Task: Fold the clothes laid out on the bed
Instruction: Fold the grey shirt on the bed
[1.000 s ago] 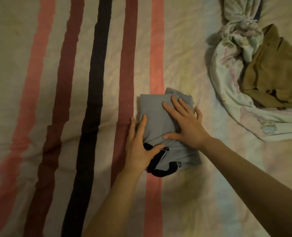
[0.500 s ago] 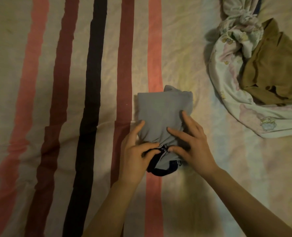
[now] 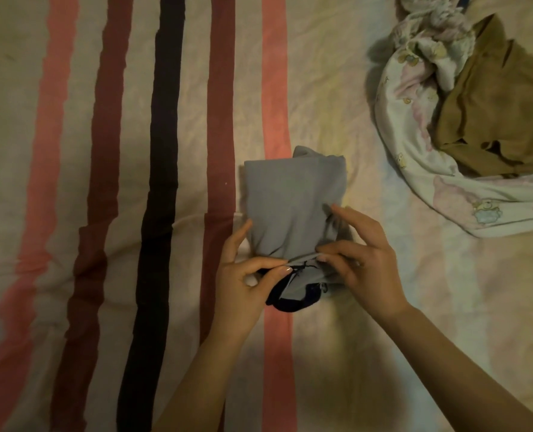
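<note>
Your left hand point(image 3: 243, 280) and right hand point(image 3: 363, 260) both pinch the near edge of the folded grey garment point(image 3: 293, 198), lying on the striped bedsheet point(image 3: 134, 151). Beyond and right of it sit a crumpled printed cloth point(image 3: 408, 120) and brown garment point(image 3: 502, 98).

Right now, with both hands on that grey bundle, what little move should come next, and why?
Probably tuck the near edge in. Both the left hand and the right hand pinch the near edge of the folded grey garment, where a dark trim sticks out loose. The rest looks neatly squared.
</note>
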{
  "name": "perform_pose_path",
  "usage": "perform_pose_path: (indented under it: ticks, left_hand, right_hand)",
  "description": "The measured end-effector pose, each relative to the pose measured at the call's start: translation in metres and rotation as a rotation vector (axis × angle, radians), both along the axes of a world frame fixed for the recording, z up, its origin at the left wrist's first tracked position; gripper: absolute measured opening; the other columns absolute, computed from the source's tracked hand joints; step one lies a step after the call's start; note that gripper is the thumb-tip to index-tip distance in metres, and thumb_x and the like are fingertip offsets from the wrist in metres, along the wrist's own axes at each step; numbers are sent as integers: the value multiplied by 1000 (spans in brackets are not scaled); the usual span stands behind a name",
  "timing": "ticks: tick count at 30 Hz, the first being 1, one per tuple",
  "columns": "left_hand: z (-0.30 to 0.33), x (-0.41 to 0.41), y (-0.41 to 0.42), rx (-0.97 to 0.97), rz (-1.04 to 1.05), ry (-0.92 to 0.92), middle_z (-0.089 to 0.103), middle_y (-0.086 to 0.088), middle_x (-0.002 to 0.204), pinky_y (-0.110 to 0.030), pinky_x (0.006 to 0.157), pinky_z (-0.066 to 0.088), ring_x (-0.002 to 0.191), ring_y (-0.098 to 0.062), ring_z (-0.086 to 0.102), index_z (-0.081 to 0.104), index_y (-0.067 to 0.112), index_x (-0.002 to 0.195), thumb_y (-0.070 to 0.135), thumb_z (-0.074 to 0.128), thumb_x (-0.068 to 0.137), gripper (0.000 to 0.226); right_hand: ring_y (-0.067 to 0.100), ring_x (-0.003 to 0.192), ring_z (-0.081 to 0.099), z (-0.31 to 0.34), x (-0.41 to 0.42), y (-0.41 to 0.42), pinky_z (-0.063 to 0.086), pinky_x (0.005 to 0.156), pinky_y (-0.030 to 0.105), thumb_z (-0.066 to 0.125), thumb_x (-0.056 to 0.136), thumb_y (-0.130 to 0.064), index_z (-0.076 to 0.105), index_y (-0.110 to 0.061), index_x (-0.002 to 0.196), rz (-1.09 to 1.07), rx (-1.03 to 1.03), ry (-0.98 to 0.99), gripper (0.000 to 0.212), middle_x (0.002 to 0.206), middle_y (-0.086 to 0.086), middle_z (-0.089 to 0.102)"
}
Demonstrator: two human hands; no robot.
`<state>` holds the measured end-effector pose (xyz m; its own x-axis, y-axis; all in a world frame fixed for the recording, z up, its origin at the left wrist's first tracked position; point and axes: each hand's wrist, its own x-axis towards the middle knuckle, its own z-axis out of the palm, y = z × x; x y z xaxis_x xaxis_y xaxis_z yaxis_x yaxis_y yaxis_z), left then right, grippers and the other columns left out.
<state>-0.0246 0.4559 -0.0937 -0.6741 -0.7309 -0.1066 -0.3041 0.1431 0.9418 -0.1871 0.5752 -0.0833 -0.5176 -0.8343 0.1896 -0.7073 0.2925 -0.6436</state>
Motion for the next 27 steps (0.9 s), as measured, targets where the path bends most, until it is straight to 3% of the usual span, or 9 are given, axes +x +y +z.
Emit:
perform_pose_path:
  ticks: [3, 7, 11, 14, 17, 19, 23, 25, 27]
  left_hand:
    - [-4, 6, 4, -73, -116, -25, 34, -5, 149, -6, 100, 32, 132, 11, 30, 77, 18, 75, 17, 79, 71, 5]
    - [-6, 5, 11, -77, -177, -112, 24, -1, 154, -43, 108, 38, 141, -18, 27, 77, 15, 72, 12, 81, 70, 5]
    - [1, -5, 6, -5, -100, -38, 21, 2, 155, -15, 106, 33, 139, 1, 22, 76, 22, 77, 31, 70, 77, 11]
    - [0, -14, -8, 85, -50, -60, 12, 9, 152, -6, 105, 28, 131, 21, 16, 70, 37, 90, 23, 72, 78, 19]
    - [-2, -24, -18, 183, -129, -174, 0, 4, 154, -6, 107, 22, 138, 9, 9, 55, 48, 109, 17, 75, 78, 49]
    - [-6, -28, -23, 177, -188, -219, 2, -2, 155, -2, 105, 18, 141, -7, 12, 45, 45, 126, 18, 76, 77, 63]
    - [-13, -30, -29, 219, -290, -218, 19, 3, 148, -28, 116, 26, 140, -12, 22, 34, 34, 143, 21, 79, 74, 83]
    - [-12, -30, -28, 279, -329, -169, 25, 14, 144, -12, 108, 30, 136, -5, 27, 31, 35, 143, 21, 80, 72, 88]
    - [-9, -31, -27, 336, -359, -136, 29, 12, 147, -13, 105, 34, 135, -5, 32, 27, 35, 143, 16, 80, 70, 92]
  right_hand:
    - [25, 125, 44, -3, 0, 19, 40, 101, 38, 69, 79, -31, 77, -15, 78, 18, 47, -5, 18, 132, 6, 51]
    - [37, 116, 53, -13, 9, 28, 48, 92, 49, 80, 67, -9, 77, -10, 77, 16, 198, -25, 10, 126, 17, 57]
    - [31, 124, 44, -5, 8, 19, 41, 100, 46, 72, 73, -29, 77, -16, 82, -56, 154, -186, 17, 134, 14, 50]
    - [24, 140, 20, 2, 2, 3, 25, 111, 36, 61, 74, -49, 64, -34, 112, -192, 129, -435, 41, 149, 9, 24]
    - [23, 143, 2, -2, -5, -14, 15, 116, 38, 59, 69, -58, 36, -49, 132, -144, 263, -522, 67, 153, 8, 2]
    - [27, 141, 10, -9, -11, -19, 17, 117, 43, 64, 72, -52, 29, -46, 138, -97, 310, -493, 75, 151, 10, 10]
    - [26, 129, 31, -18, -19, -17, 27, 112, 33, 75, 75, -32, 26, -41, 141, -3, 320, -524, 83, 134, 9, 33]
    - [21, 127, 35, -17, -20, -16, 27, 107, 20, 78, 73, -28, 26, -38, 142, -3, 324, -566, 87, 132, 7, 35]
    - [20, 128, 37, -11, -15, -15, 30, 108, 23, 79, 72, -19, 28, -31, 143, -11, 297, -648, 88, 135, 9, 37]
